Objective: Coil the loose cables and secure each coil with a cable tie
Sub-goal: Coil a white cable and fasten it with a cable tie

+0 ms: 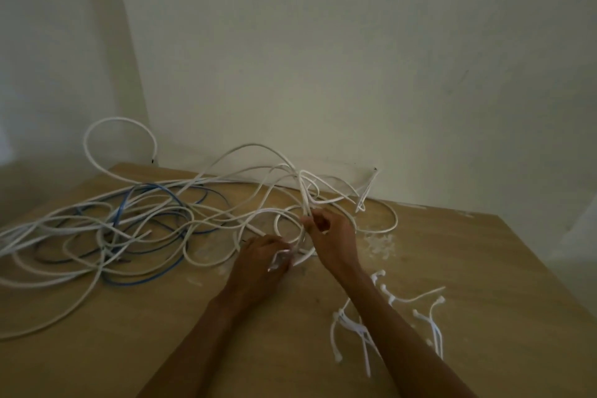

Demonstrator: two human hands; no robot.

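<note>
Both hands work at mid-counter (500,284). The left hand (263,257) has its grip closed on strands of white cable (255,145). The right hand (332,236) pinches the same loops just above. Hazards:
- The strands run left into a tangle with the blue cable (121,212). Pulling could tighten knots or drag the heap over the edge.
- The cable ties (352,326) lie beside the right forearm, which could sweep them aside.
</note>
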